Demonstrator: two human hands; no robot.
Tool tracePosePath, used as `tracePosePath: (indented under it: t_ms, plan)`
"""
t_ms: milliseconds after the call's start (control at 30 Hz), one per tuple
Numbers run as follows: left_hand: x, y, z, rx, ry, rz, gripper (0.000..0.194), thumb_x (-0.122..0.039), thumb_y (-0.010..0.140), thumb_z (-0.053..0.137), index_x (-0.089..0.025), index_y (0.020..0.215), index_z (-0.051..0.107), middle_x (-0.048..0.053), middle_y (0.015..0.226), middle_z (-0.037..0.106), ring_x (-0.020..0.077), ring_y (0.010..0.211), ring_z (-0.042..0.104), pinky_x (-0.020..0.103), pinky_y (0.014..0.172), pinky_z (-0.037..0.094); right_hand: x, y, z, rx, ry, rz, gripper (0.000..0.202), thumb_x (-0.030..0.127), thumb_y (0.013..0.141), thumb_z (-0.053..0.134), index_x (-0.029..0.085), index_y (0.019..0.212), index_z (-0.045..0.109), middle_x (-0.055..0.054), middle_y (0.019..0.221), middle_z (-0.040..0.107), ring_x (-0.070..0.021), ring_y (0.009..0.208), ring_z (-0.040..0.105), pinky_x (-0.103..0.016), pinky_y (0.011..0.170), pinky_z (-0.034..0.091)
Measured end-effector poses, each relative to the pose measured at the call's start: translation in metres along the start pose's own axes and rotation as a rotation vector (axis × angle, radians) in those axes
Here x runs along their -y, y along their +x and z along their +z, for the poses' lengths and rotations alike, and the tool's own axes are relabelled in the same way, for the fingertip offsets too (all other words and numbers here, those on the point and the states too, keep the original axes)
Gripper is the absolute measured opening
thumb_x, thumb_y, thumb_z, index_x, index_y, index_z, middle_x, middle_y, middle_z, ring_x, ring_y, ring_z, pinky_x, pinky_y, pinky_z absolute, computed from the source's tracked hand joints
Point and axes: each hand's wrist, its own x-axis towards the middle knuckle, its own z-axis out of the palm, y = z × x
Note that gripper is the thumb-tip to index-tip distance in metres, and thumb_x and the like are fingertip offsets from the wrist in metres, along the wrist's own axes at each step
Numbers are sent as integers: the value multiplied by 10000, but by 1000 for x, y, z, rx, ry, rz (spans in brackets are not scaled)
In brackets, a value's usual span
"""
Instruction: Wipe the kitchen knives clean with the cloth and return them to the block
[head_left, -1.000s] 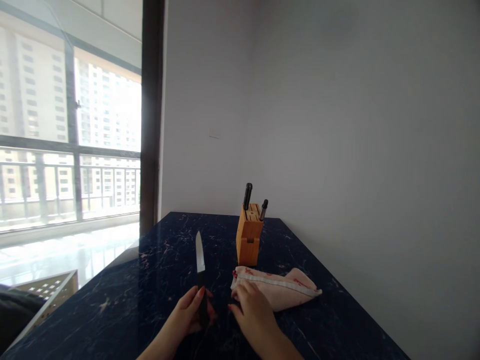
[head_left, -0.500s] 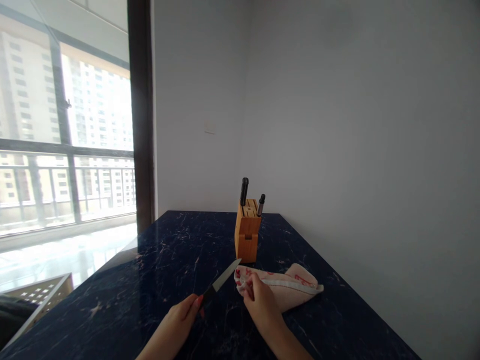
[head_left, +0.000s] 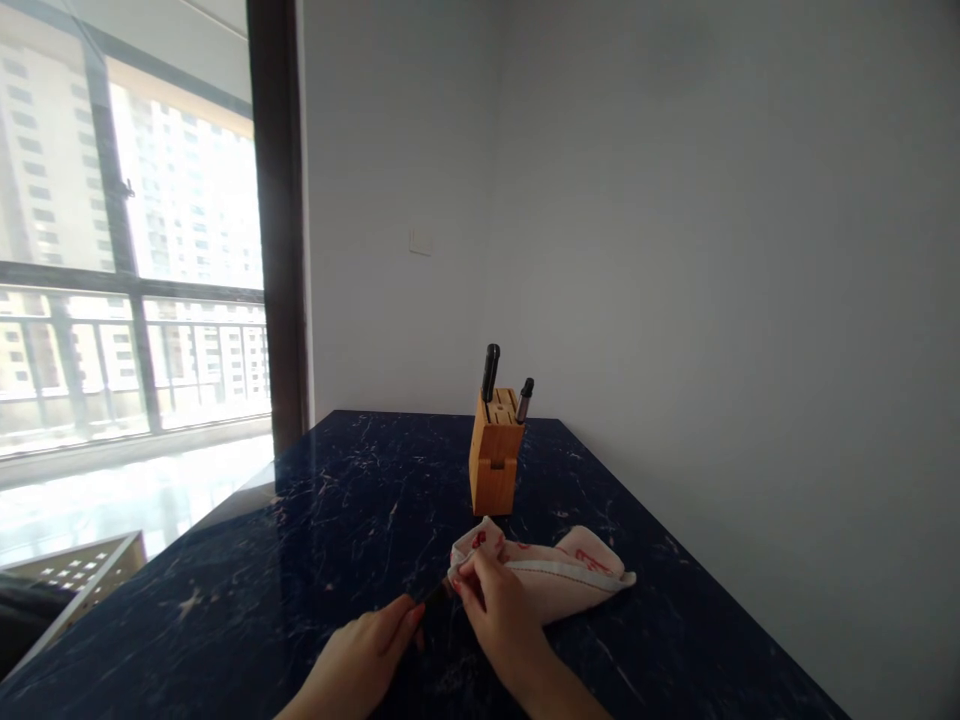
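Observation:
My left hand (head_left: 367, 645) is closed around the black handle of a kitchen knife (head_left: 436, 595), which points up and to the right. The cloth covers its blade. With its fingers pinched, my right hand (head_left: 499, 615) grips the left end of a pale pink cloth (head_left: 562, 590) with red markings, over the blade. The rest of the cloth lies bunched on the table to the right. Just beyond it stands a wooden knife block (head_left: 495, 460), holding a black-handled knife (head_left: 490, 372) and a second tool with a black and silver handle (head_left: 525, 400).
The dark blue marble-patterned table (head_left: 360, 500) runs back to a grey wall (head_left: 675, 300). At the lower left is a beige perforated basket (head_left: 90, 580) with something dark in it. A large window (head_left: 180, 220) fills the left side.
My right hand has moved left with the cloth's end and brought it over the knife blade, which was bare before. My left hand still grips the handle, slightly further right.

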Motion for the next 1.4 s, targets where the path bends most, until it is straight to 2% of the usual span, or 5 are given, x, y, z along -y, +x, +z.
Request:
tracePosePath:
  t_ms: [200, 400, 800, 1167, 1400]
  plan:
    - [3, 1, 0, 20, 12, 44, 379, -392, 898, 234, -241, 778, 560, -13, 737, 664, 145, 700, 622, 209, 624, 369, -1, 2, -1, -3, -133, 26, 116, 113, 742, 491, 208, 806, 508, -23, 843, 600, -182, 814, 565, -281, 720, 408]
    - [2, 1, 0, -1, 24, 43, 388, -387, 905, 227, -239, 770, 559, -18, 719, 662, 139, 682, 624, 207, 607, 364, 1, 0, 4, 8, -230, -95, 303, 27, 679, 509, 204, 925, 521, -29, 945, 588, -203, 939, 518, -327, 852, 363]
    - [0, 0, 0, 3, 82, 46, 394, -377, 909, 218, -239, 773, 561, -15, 709, 663, 151, 691, 631, 219, 611, 364, -2, -1, 10, -41, -222, -27, 197, 13, 663, 501, 200, 709, 544, -2, 787, 603, -180, 828, 531, -288, 769, 368]
    - [-1, 1, 1, 12, 135, 37, 376, -370, 906, 213, -234, 815, 553, 3, 744, 675, 169, 728, 640, 235, 621, 380, -3, -2, 14, -23, -223, -49, 204, 8, 613, 480, 195, 685, 515, -1, 760, 586, -163, 796, 526, -266, 751, 377]
    - [-4, -1, 0, 26, 186, 61, 387, -386, 905, 205, -232, 907, 560, 26, 797, 686, 207, 784, 644, 265, 636, 397, -3, 2, 13, -116, -180, 40, 156, 55, 672, 483, 203, 712, 514, -10, 775, 588, -158, 772, 547, -249, 701, 392]
